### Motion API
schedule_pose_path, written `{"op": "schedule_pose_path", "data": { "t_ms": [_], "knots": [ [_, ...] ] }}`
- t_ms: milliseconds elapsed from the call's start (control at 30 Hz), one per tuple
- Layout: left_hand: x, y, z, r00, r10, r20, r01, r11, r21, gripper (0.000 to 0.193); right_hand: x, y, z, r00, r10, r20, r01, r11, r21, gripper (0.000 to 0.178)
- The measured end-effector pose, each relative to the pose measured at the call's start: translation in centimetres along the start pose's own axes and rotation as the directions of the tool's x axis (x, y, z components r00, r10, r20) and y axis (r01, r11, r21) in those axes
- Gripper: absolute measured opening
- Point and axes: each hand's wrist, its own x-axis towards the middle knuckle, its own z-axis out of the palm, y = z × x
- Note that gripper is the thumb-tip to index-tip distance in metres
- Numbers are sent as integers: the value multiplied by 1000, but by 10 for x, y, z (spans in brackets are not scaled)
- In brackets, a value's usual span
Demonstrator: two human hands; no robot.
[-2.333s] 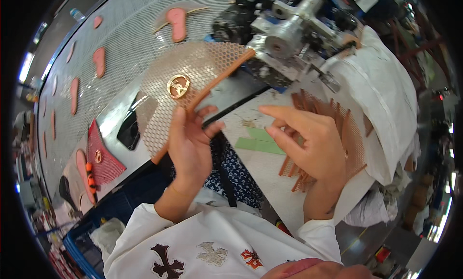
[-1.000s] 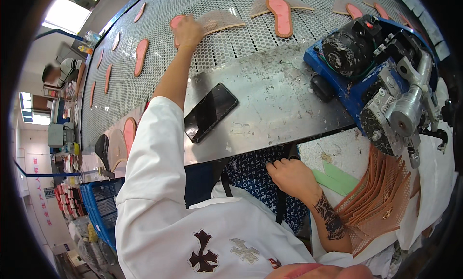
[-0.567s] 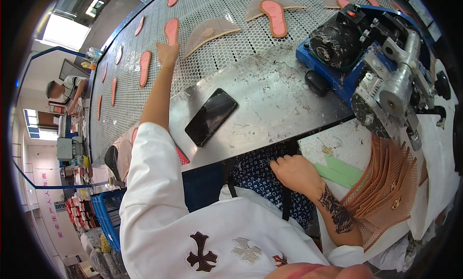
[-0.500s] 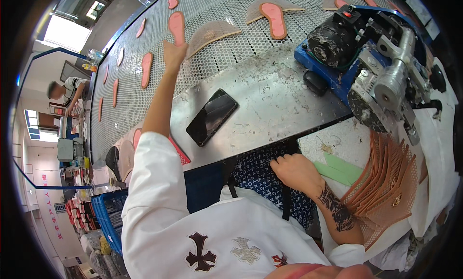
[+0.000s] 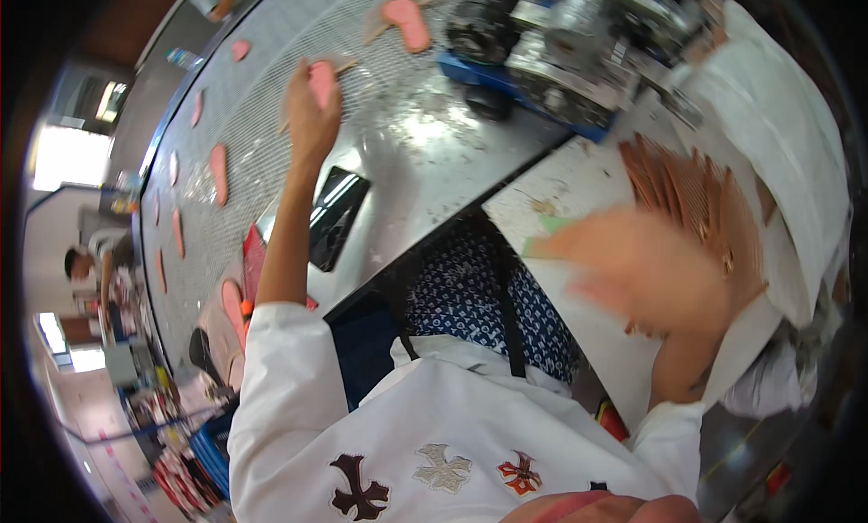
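My left hand [image 5: 310,116] reaches far out over the perforated metal belt [image 5: 271,35], its fingers closed on a pink insole-shaped piece [image 5: 323,78] with a thin mesh sheet under it. My right hand [image 5: 646,270] is blurred by motion and hovers flat, fingers spread, over the white table [image 5: 579,188], just left of a fanned stack of brown mesh pieces [image 5: 701,197]. Nothing shows in that hand.
A black phone [image 5: 333,217] lies on the steel surface below my left arm. A blue-based machine [image 5: 561,35] stands at the back right, another pink insole [image 5: 407,21] to its left. Several pink insoles [image 5: 218,169] ride the belt at left. A person [image 5: 77,265] stands far left.
The view has swung right. My left hand has closed on the pink insole on the belt. My right hand has lifted off the table edge and is sweeping toward the brown stack.
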Motion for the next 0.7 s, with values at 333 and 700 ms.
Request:
{"op": "schedule_pose_path", "data": {
  "t_ms": [333,700],
  "knots": [
    [-101,236,20,884,405,233,-305,877,-370,58,-119,166,-52,454,798,-396,-857,513,50,51],
    [-139,324,57,826,507,246,-134,600,-789,64,-163,187,-55,361,814,-455,-909,416,24,58]
  ]
}}
